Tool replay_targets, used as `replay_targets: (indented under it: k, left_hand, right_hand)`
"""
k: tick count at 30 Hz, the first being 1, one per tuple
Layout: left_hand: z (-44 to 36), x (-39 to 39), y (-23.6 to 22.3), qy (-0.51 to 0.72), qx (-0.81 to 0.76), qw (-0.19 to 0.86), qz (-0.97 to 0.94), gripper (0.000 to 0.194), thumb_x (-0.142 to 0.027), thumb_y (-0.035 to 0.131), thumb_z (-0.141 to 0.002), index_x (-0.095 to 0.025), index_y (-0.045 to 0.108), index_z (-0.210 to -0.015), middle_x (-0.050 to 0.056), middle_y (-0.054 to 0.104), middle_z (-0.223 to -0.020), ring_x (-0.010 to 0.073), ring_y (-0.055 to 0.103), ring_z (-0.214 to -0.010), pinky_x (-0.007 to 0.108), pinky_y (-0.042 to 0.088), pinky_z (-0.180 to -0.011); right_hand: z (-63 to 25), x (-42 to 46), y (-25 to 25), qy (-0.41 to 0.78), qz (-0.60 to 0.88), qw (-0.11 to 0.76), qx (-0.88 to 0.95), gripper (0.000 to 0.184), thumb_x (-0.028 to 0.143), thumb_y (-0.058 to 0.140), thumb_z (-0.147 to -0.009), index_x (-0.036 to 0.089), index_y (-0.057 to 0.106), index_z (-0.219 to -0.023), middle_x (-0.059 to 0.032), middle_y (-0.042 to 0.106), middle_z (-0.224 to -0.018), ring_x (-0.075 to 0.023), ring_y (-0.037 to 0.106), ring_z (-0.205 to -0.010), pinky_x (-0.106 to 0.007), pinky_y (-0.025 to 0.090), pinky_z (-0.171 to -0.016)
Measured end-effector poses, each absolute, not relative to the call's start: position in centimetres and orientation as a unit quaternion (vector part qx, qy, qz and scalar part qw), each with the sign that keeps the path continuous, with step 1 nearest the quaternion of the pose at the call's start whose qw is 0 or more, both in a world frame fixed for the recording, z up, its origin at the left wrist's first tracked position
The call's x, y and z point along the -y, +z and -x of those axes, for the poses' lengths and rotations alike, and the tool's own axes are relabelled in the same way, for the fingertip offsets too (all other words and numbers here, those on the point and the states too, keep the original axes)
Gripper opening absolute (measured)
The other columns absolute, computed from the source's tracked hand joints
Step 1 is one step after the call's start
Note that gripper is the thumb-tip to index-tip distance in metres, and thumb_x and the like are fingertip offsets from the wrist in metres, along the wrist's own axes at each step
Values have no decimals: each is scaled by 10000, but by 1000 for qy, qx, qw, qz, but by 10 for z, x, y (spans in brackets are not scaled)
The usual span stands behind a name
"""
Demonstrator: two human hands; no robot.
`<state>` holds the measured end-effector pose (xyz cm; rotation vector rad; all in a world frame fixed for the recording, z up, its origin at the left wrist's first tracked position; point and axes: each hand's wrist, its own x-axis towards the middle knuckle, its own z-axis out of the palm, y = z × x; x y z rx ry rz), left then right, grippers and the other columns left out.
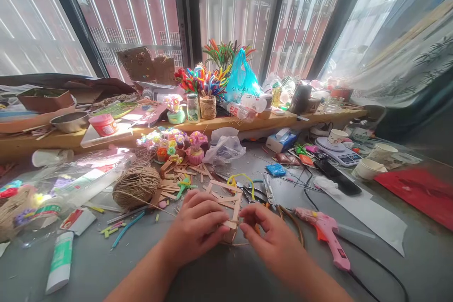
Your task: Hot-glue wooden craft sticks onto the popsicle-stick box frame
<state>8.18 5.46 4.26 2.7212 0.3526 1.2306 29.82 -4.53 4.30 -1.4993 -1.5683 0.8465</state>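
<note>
A small frame of wooden craft sticks [236, 205] stands on the table in front of me. My left hand [200, 226] grips it from the left, fingers over its near end and thumb low on its side. My right hand [264, 231] is at its right edge, thumb and fingers curled in a pinch. A thin strand of twine crosses the frame toward those fingertips; more twine shows under the frame. The ball of twine [137, 187] lies to the left, its loose strand running toward my left hand. Loose craft sticks [187, 172] are heaped behind the hands.
On the right lies a pink hot glue gun [327, 233] with its cord. Pliers and scissors [255, 191] lie just behind the frame. A white glue tube [60, 262] is at front left. Pipe cleaners [207, 80] and a blue bag [243, 78] stand on the sill.
</note>
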Motion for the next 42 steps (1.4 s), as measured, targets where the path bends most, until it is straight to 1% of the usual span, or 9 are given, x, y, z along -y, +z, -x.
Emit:
replay_targets:
  k: [3,7,10,13,15,22,35,38,42]
  left_hand:
    - [-81,-55,41,413,-116,60,-901,142,-234,729,-995,-249,719,-1135,7,811,-1002,218,683,-999,391,414,-983]
    - [-75,-63,34,425,-135,81,-892,356,-386,786,-966,-262,688,-1284,59,792,-1168,246,681,-1097,398,455,-1018]
    - [-67,-73,28,405,-171,167,-883,597,-581,801,-912,-295,634,-1409,104,715,-1373,294,642,-1282,440,454,-1140]
    - [-62,-82,22,364,-206,277,-865,853,-702,790,-855,-326,501,-1564,145,546,-1606,364,495,-1500,524,392,-1249]
    - [-61,-85,20,347,-216,324,-853,965,-737,797,-822,-329,432,-1616,156,470,-1668,393,400,-1571,565,340,-1288]
    - [-64,-86,22,326,-236,335,-852,822,-686,783,-869,-341,510,-1563,127,530,-1563,368,473,-1484,536,359,-1275]
    - [-69,-83,26,290,-254,359,-850,704,-598,770,-893,-338,548,-1509,120,471,-1548,372,420,-1502,552,347,-1278]
    - [-70,-81,25,293,-252,354,-852,683,-593,761,-903,-339,547,-1499,123,444,-1600,384,388,-1538,569,326,-1287]
    - [-71,-80,25,291,-243,364,-851,684,-610,723,-932,-317,520,-1516,144,316,-1732,415,293,-1609,610,271,-1302]
  right_hand:
    - [-303,40,46,359,565,410,620,197,364,564,-1005,231,696,-946,-33,725,-895,-222,671,-855,-330,527,-794]
    - [-303,45,39,379,560,435,595,225,411,538,-1049,237,661,-979,-21,676,-892,-205,620,-806,-314,499,-737]
    - [-301,48,28,412,534,458,579,255,447,507,-1086,239,634,-1010,-22,652,-936,-198,603,-841,-304,502,-761]
    - [-301,49,21,420,511,479,577,265,461,502,-1107,242,628,-1025,-17,635,-969,-187,588,-881,-286,485,-793]
    - [-301,49,19,427,502,487,574,269,467,507,-1112,245,628,-1018,-8,623,-961,-178,577,-875,-275,477,-794]
    - [-299,49,12,446,497,499,553,268,476,523,-1109,249,634,-1017,-5,609,-937,-178,570,-851,-268,486,-774]
    - [-298,53,11,349,542,492,585,224,392,507,-1106,254,635,-984,1,617,-894,-176,585,-810,-246,492,-736]
    - [-298,52,11,331,555,494,582,208,369,506,-1102,254,635,-986,4,616,-886,-173,583,-791,-245,492,-724]
    - [-298,52,15,315,549,488,602,168,325,527,-1073,252,636,-968,5,613,-861,-169,571,-733,-244,489,-663]
